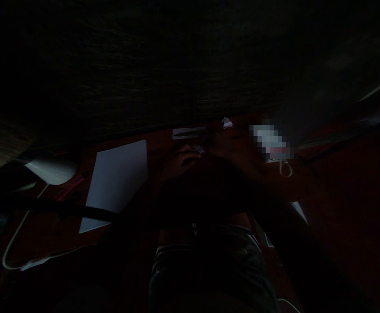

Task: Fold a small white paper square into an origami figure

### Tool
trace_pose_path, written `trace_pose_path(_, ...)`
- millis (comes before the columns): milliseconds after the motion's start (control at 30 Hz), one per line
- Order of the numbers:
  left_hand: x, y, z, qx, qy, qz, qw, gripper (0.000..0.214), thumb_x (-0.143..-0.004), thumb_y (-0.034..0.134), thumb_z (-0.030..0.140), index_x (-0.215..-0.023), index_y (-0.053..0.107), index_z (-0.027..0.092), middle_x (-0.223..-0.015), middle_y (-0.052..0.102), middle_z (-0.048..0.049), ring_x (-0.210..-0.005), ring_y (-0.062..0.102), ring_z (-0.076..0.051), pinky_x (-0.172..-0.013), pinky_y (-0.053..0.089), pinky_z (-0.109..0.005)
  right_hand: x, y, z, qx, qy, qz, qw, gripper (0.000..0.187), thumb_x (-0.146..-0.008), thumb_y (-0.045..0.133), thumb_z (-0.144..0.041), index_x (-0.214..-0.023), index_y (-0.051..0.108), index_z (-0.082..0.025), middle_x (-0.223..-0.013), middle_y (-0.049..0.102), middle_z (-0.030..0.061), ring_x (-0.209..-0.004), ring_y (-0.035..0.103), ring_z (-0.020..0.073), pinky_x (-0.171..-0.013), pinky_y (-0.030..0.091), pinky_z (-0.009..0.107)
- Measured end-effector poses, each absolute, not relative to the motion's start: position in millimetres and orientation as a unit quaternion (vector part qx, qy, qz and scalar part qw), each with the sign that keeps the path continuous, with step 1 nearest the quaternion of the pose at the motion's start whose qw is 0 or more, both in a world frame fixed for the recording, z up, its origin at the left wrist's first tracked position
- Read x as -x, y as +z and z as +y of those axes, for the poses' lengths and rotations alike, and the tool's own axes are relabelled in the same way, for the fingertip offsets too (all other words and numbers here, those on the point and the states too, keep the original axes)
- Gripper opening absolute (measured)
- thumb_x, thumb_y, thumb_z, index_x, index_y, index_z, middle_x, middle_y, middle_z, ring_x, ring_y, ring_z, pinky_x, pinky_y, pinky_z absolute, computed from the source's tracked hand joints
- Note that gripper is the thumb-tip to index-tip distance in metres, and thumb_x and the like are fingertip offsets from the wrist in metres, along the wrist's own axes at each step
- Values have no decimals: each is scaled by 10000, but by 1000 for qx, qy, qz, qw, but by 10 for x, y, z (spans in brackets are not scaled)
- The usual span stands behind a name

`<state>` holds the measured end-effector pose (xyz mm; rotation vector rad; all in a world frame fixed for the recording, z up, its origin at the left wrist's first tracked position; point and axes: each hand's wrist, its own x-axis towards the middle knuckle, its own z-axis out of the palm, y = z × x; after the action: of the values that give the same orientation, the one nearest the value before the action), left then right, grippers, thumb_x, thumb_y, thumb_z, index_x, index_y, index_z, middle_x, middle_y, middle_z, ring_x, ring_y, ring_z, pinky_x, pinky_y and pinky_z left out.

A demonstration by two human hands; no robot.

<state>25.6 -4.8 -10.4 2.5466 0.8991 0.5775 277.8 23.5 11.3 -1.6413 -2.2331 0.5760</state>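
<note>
The scene is very dark. My left hand is low over the reddish surface in the middle, its fingers curled in around a small pale piece that looks like folded paper. Just across from it, my right hand comes in close to the same piece; its fingers are lost in shadow. Behind my hands lies a pale strip with a dark, narrow, pointed object across it. A small folded or crumpled white paper sits beyond my right hand.
To the left lies a large pale flat sheet or board. Farther left are a white cone-shaped object with a pale cord and a reddish strip. At right, a pixelated pale item has a white loop beside it.
</note>
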Motion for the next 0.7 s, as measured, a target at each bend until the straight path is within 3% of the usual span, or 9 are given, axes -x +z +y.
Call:
trace_pose_path(200,-268,-92,-49,-906,205,322,182,312,-1102,711,257,-1386,833,303,-1411,742,-89,-1374,703,-311,-1256,574,-587,-2736,99,242,581,180,-780,146,248,-1067,713,-183,-1181,932,-204,-1268,892,152,-1163,849,305,-1054,644,392)
trace_pose_path(367,-269,-81,-64,-906,209,322,178,315,-1103,709,248,-1389,828,307,-1425,739,-89,-1396,693,-309,-1271,562,-586,-2731,92,243,587,206,-766,160,209,-1044,764,-176,-1200,902,-183,-1275,886,160,-1169,840,298,-1037,642,369)
trace_pose_path(567,-266,-77,-63,-908,205,319,179,320,-1105,705,251,-1400,817,303,-1460,728,-94,-1431,671,-318,-1290,545,-597,-2758,147,224,571,257,-756,191,270,-1008,795,-126,-1242,898,-211,-1337,886,111,-1158,854,257,-1015,654,330)
trace_pose_path(700,-261,-77,-65,-909,194,324,173,317,-1115,690,270,-1404,818,299,-1506,694,-96,-1475,639,-327,-1307,528,-599,-2782,162,235,554,264,-769,177,160,-1014,821,-184,-1114,940,-222,-1203,917,94,-1085,870,263,-955,662,326)
